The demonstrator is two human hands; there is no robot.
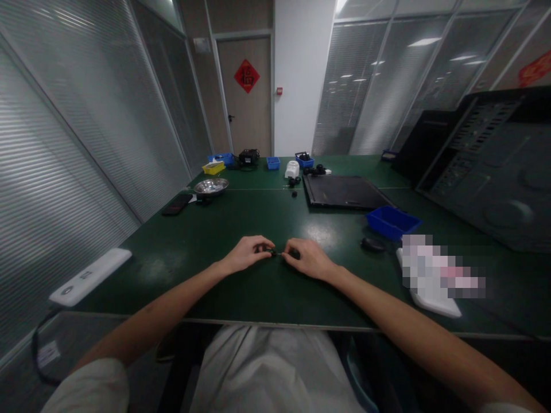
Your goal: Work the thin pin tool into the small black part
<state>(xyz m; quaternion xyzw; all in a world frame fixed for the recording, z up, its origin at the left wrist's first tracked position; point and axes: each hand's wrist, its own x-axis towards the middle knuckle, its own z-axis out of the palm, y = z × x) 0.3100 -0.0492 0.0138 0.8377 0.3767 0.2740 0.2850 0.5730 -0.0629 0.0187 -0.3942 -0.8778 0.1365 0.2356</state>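
Observation:
Just above the table's near middle, my left hand (246, 252) pinches a small dark part (272, 252) between thumb and fingers. Facing it, my right hand (312, 258) is closed around a small black piece (294, 253), partly hidden by the fingers. A thin, light-coloured shaft or wire bridges the narrow gap between the two hands. The exact kind of either piece is too small to make out. Both wrists are close to the green tabletop (193, 292).
A black computer mouse (372, 245) and a blue tray (392, 222) are to the right, near a white slab (434, 304) topped by a blurred item. Farther off are a flat black panel (346, 192), a metal bowl (210, 186) and a phone (177, 204). A white power strip (91, 276) lies left.

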